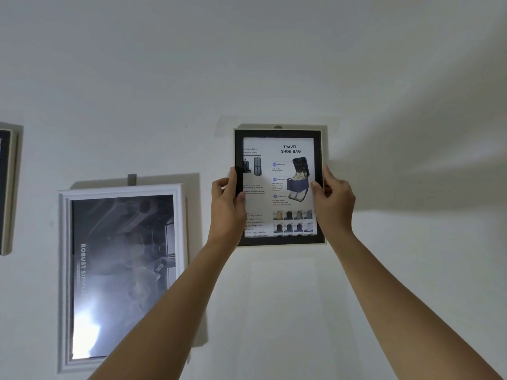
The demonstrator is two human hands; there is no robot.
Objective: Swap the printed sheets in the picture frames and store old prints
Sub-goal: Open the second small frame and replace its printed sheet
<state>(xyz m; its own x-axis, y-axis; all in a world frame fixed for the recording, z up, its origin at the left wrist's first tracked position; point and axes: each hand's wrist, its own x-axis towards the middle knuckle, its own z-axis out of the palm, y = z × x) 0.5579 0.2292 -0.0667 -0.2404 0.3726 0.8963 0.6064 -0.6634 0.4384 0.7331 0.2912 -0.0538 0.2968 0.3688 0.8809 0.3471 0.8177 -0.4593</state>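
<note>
Our two forearms reach up toward the wall (384,78), nearest the lens. Far left of the black frame (279,241), a frame edge (8,187) shows. Lower left of it hangs a white frame (120,189) with a dark print (123,270). Our left hand (227,201) grips the black frame's left side, thumb across its front. Inside it sits the "TRAVEL SHOE BAG" sheet (285,185). Our right hand (333,201) clasps its right side.
</note>
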